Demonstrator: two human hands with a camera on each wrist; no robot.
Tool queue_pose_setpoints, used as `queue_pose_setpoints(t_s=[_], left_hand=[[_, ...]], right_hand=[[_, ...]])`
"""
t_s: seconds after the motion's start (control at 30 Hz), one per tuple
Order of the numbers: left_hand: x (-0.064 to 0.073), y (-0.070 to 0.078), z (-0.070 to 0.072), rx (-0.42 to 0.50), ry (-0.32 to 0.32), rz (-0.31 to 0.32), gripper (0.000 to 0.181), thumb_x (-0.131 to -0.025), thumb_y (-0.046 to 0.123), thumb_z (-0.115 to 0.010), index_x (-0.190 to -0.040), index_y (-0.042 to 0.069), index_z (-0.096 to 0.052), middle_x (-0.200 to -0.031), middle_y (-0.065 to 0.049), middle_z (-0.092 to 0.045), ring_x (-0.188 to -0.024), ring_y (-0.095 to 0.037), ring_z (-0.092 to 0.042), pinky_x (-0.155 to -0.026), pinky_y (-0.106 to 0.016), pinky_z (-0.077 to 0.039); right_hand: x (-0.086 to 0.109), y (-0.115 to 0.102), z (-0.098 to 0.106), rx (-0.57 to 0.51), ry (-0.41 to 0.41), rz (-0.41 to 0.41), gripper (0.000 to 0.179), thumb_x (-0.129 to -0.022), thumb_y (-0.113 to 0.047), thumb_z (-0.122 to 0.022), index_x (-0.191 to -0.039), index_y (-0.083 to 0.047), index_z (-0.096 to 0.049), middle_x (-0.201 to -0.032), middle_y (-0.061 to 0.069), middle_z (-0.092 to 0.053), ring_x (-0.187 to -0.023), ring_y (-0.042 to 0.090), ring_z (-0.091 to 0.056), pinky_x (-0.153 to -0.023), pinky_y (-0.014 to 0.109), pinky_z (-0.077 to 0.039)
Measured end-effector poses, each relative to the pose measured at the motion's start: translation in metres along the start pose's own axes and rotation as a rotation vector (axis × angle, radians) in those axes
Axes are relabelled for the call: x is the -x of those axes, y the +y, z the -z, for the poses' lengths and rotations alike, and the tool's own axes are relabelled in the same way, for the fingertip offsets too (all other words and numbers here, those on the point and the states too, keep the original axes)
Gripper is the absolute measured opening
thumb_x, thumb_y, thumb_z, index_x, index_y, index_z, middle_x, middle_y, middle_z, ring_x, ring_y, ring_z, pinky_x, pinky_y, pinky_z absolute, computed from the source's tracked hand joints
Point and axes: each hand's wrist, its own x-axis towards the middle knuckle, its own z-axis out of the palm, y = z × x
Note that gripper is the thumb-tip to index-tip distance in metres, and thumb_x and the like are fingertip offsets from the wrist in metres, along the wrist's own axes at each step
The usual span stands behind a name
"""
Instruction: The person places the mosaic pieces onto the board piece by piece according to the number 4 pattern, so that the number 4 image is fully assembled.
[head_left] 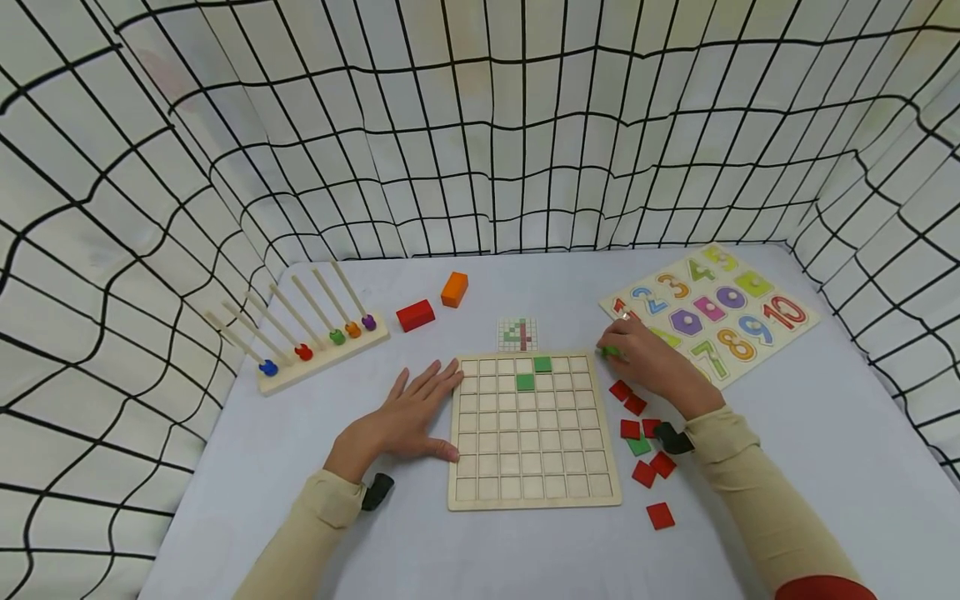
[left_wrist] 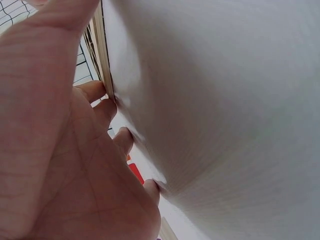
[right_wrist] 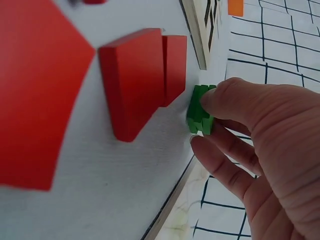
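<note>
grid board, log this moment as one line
left hand: touching left edge of grid board | right hand: pinching green pieces | on board: two green squares | right of board: red tiles

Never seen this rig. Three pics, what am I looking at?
No machine here: a person works with two bare hands. The wide picture looks down from the head; the two close-ups are seen from the left and right wrists.

On the white table lies a wooden grid board with two green tiles set in it. Around it are a pattern card, loose red tiles, a number board, a bead rack, a red block and an orange block.

The left hand touches the board's left edge; the right hand pinches small green pieces.
</note>
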Motion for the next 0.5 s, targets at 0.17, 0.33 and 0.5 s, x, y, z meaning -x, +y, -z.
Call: queue_pose_setpoints(t_s=[0.17,0.33,0.5], left_hand=[[0.000,0.000,-0.001,-0.001,-0.002,0.007,0.123,-0.083,0.062,-0.085,-0.172,0.011,-0.016,-0.183,-0.010,-0.007,-0.170,-0.039,-0.002,-0.131,-0.074,0.003],[0.000,0.000,-0.001,-0.004,-0.001,0.009,0.123,-0.084,0.062,-0.084,-0.172,0.011,-0.015,-0.183,-0.010,-0.006,-0.170,-0.039,-0.002,-0.131,-0.074,0.003],[0.000,-0.001,-0.001,-0.007,-0.002,0.003,0.123,-0.084,0.061,-0.084,-0.172,0.011,-0.016,-0.183,-0.009,-0.006,-0.170,-0.039,-0.002,-0.131,-0.073,0.004]], right_hand=[[0.001,-0.002,0.003,-0.011,0.023,0.018,0.019,-0.092,0.005,-0.078,-0.111,0.002,-0.079,-0.114,0.018,-0.070,-0.106,0.032,-0.066,-0.094,0.049,-0.062],[0.001,-0.005,0.004,-0.013,0.039,0.026,0.020,-0.092,0.003,-0.079,-0.112,0.001,-0.078,-0.115,0.018,-0.070,-0.107,0.033,-0.066,-0.094,0.049,-0.063],[0.001,-0.012,0.003,-0.015,0.013,0.040,0.021,-0.093,0.001,-0.080,-0.114,0.002,-0.078,-0.119,0.019,-0.070,-0.111,0.033,-0.067,-0.095,0.047,-0.063]])
